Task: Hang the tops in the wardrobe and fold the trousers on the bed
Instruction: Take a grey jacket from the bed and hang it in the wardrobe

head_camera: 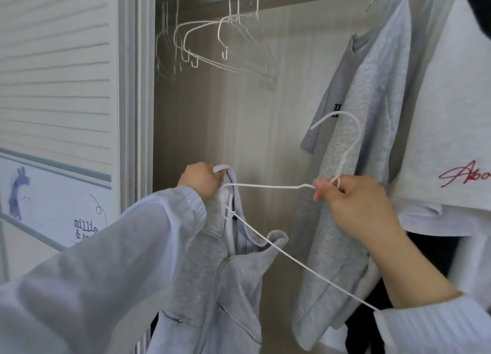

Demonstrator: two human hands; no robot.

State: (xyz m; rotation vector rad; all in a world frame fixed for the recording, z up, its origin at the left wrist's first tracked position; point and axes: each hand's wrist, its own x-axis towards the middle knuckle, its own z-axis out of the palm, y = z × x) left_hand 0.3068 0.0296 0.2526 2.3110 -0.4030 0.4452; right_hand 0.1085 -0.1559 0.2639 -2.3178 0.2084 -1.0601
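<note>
A grey zip-up top (231,279) hangs in front of the open wardrobe. My left hand (199,179) grips its collar at the shoulder, where one end of a white wire hanger (265,186) goes into the neck opening. My right hand (353,202) pinches the hanger at the base of its hook, which points up and to the left. The hanger's lower wire runs diagonally down to my right sleeve.
Several empty white hangers (225,42) hang on the rail (305,0) at upper left. A grey T-shirt (369,93) and a white top with red script (457,130) hang at the right. A slatted wardrobe door (55,74) stands at left.
</note>
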